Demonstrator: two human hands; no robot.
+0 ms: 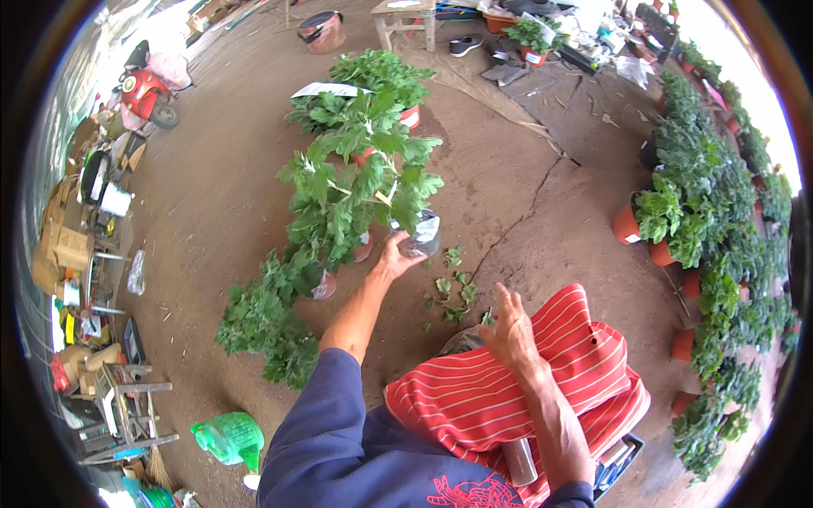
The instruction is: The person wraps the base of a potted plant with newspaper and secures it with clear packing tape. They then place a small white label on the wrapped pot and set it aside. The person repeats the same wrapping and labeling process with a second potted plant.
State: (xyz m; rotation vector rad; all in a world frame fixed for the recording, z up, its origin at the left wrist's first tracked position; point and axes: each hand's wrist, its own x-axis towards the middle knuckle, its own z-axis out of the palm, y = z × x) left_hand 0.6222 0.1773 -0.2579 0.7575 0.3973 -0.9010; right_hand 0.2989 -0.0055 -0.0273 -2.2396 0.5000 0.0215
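Note:
My left hand [395,257] has its thumb and fingers on the side of a dark plant pot [424,236] with a shiny, clear wrapping or label. A tall leafy plant [365,168], apparently a chrysanthemum, leans over the pot; its leaves hide the pot's far side. My right hand [511,330] is empty with fingers apart, above the red striped cloth [470,397] across my lap. Between the hands, loose green leaves [454,292] lie scattered on the dirt floor [495,209]. More leafy potted plants [273,324] stand left of my left arm.
Rows of potted plants [711,209] line the right side. A green watering can [230,438] sits at lower left near a wooden stool [130,406]. Further off are a red scooter [143,95], a bucket [321,32] and a wooden table [403,13].

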